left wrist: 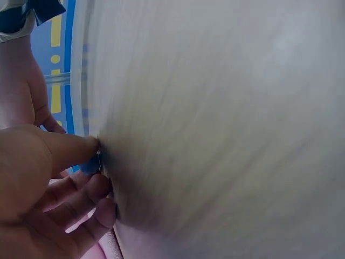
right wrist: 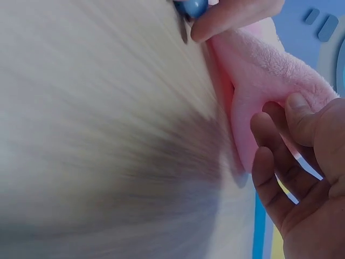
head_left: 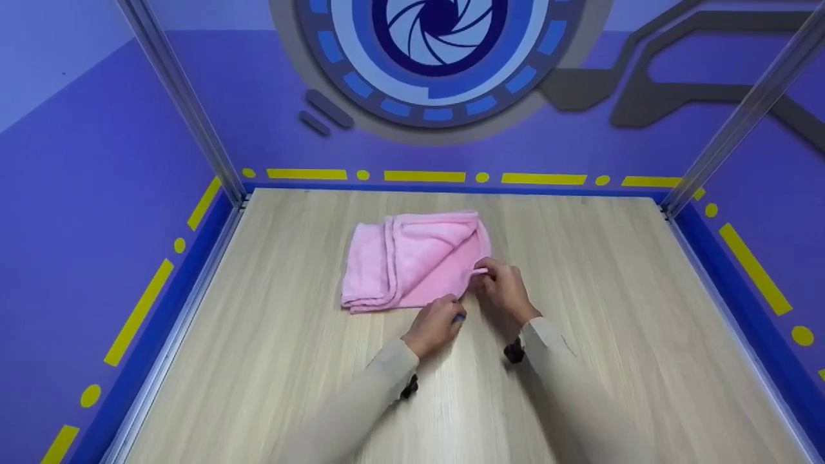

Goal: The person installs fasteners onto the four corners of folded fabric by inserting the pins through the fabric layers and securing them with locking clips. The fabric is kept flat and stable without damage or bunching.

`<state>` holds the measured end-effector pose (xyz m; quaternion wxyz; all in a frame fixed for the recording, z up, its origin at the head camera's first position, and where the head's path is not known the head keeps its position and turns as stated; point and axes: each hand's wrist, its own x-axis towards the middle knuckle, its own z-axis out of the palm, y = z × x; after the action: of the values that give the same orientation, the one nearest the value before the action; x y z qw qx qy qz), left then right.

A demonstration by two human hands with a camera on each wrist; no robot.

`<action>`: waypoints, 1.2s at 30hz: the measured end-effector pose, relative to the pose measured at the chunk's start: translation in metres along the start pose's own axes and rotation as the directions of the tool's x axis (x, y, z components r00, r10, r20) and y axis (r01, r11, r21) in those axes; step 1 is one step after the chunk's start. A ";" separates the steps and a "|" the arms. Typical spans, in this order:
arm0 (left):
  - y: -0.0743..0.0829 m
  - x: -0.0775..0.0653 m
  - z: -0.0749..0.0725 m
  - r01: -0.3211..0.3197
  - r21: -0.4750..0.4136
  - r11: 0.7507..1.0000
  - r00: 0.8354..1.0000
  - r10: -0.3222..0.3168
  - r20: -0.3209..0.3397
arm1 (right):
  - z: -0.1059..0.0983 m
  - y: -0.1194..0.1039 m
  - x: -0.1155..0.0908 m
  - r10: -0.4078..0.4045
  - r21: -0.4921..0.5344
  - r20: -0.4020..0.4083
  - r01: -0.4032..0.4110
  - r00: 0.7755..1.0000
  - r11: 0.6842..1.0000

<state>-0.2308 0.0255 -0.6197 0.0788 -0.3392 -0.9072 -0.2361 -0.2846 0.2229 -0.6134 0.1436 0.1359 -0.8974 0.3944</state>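
Note:
A folded pink towel [head_left: 425, 258] lies on the table, its right part turned back in a diagonal fold. My right hand [head_left: 506, 287] pinches the towel's right edge and lifts it a little; in the right wrist view the thumb presses on the fluffy cloth [right wrist: 280, 70]. Close to the towel's near edge, my left hand [head_left: 435, 324] holds a small glossy blue object [right wrist: 194, 6] between thumb and fingers. A thin dark part sticks out beside it. The fingers hide most of this object, so its kind cannot be told. Left fingertips also seem to touch the towel.
The wood-grain table [head_left: 290, 374] reaches back to a blue-purple wall [head_left: 258, 96] with yellow dashes. Metal posts [head_left: 187, 96] stand at the back corners, and side walls border the table left and right. Both wrists wear dark bands.

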 end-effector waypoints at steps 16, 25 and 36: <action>-0.019 0.015 -0.012 0.062 -0.399 0.915 0.870 -0.246 -0.428 | -0.005 -0.002 -0.003 0.074 0.138 0.074 -0.083 0.995 0.987; -0.017 0.026 -0.011 0.170 -0.684 0.709 0.823 -0.484 -0.297 | -0.006 -0.002 -0.004 0.075 0.121 0.073 -0.083 0.995 0.989; -0.015 0.043 -0.005 0.211 -0.834 0.509 0.783 -0.599 -0.168 | -0.006 -0.005 -0.002 0.023 0.079 0.030 -0.026 0.999 0.997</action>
<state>-0.2729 0.0380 -0.6077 0.0661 -0.0468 -0.7234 -0.6857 -0.2800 0.2245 -0.6063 0.1203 0.1361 -0.8847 0.4294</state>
